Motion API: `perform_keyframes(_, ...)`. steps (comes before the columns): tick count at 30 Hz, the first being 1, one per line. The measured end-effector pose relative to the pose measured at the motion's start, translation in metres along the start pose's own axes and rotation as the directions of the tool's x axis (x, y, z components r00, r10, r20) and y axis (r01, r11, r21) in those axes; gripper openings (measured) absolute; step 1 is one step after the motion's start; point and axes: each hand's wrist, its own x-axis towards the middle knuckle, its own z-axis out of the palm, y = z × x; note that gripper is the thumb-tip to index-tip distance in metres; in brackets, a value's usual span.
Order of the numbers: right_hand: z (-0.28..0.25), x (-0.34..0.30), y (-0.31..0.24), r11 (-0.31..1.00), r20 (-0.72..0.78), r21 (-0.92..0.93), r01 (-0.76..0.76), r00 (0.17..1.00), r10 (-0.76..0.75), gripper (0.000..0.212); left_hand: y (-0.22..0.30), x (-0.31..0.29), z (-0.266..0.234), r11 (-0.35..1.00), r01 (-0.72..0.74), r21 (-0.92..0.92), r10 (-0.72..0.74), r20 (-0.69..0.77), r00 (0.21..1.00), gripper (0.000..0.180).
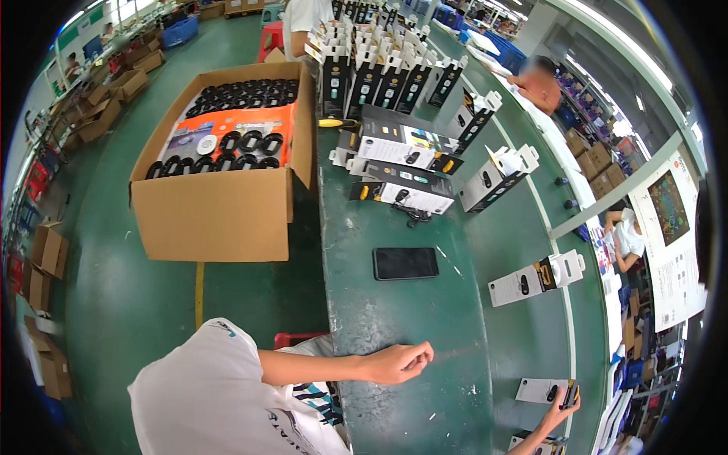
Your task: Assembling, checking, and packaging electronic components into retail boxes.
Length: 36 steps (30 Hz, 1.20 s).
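Note:
My left hand (398, 363) rests on the green tabletop (409, 318) with its fingers curled in, and no object shows in it. At the lower right, my right hand (562, 407) grips the dark end of a small white-and-black retail box (537, 390). That box lies on its side, with a dark device pictured on its white face. A second box (523, 441) of the same kind lies just below, partly cut off by the picture's edge. Between my left hand and the stacked boxes lies a black smartphone (406, 263), screen up.
A big carton (212, 220) of round black items stands left. Upright open boxes (371, 80) crowd the far table; nearer are stacked boxes (413, 187), a black cable (412, 215) and a yellow-handled tool (336, 123). Another box (537, 278) lies right. Co-workers (540, 83) sit beyond.

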Motion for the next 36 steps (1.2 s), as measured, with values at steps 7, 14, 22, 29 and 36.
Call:
perform_keyframes(7,0.023,0.03,-0.116,0.776,-0.089,-0.516,0.362,0.879,-0.469,0.066,0.001,0.001,-0.004,0.987,-0.027,0.16,0.026,0.012,1.0,0.011)
perform_keyframes(14,0.175,0.048,-0.241,0.93,0.222,0.054,0.364,0.904,-0.366,0.089,-0.001,0.007,-0.007,0.987,-0.045,0.154,0.035,0.069,0.997,0.011)
perform_keyframes(22,0.246,0.05,-0.218,0.961,0.322,0.106,0.255,0.906,-0.276,0.067,-0.003,-0.001,-0.007,0.991,-0.057,0.125,0.054,0.023,0.998,0.008)
perform_keyframes(29,0.215,0.01,-0.233,0.944,0.107,0.133,0.301,0.943,-0.316,0.05,-0.004,0.002,-0.006,0.997,0.042,0.069,-0.042,0.002,0.999,0.011)
perform_keyframes(36,0.095,-0.06,-0.258,0.943,0.151,0.313,0.114,0.974,-0.168,0.045,0.024,0.038,0.011,0.967,-0.243,-0.077,0.229,-0.161,0.96,0.025)
